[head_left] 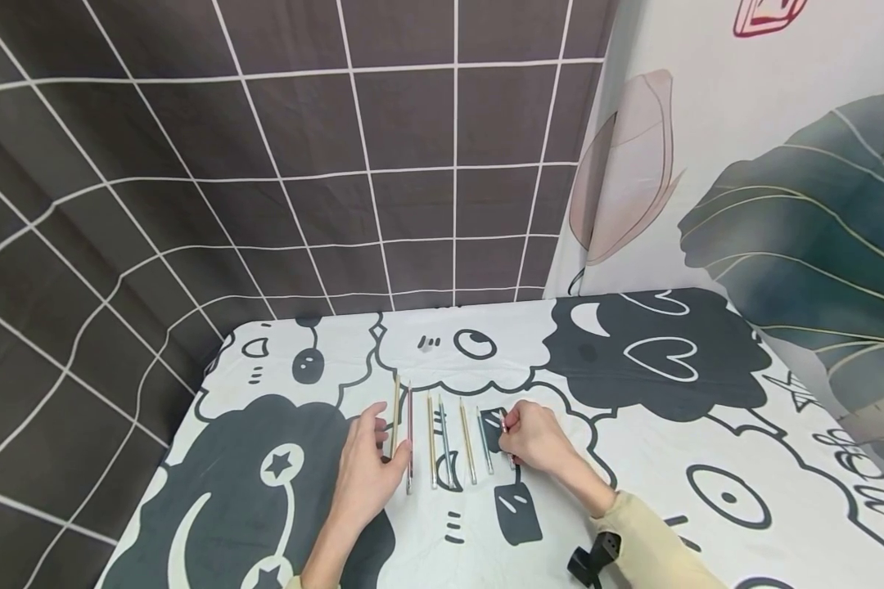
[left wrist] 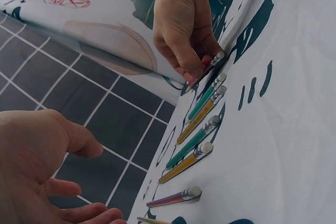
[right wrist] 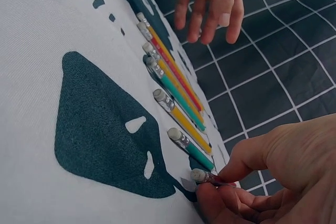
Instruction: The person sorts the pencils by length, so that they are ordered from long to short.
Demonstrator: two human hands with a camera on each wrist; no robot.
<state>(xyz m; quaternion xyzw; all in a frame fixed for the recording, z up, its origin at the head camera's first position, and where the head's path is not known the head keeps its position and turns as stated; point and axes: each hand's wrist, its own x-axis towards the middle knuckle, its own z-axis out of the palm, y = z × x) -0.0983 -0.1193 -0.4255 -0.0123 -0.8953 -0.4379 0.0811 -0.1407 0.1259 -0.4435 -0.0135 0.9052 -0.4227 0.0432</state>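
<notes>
Several pencils with white erasers lie in a row on the patterned cloth, erasers toward me. My right hand [head_left: 538, 438] pinches a red pencil [right wrist: 202, 176] between thumb and fingers at the row's right end; much of its shaft is hidden by the hand. Beside it lies a green pencil [head_left: 484, 442], then a yellow pencil [head_left: 467, 442], another green pencil [head_left: 445, 446] and another yellow pencil [head_left: 431, 442]. At the left end are a second red pencil [head_left: 410, 470] and a third yellow pencil [head_left: 395, 401]. My left hand [head_left: 361, 474] is beside these two, fingers loosely extended, holding nothing.
The white cloth [head_left: 479, 564] with dark cartoon prints covers the table. Behind it hangs a dark grid-patterned curtain [head_left: 412, 204], with a leaf-print sheet [head_left: 656, 237] at the right. A black device [head_left: 593, 560] sits at the right wrist.
</notes>
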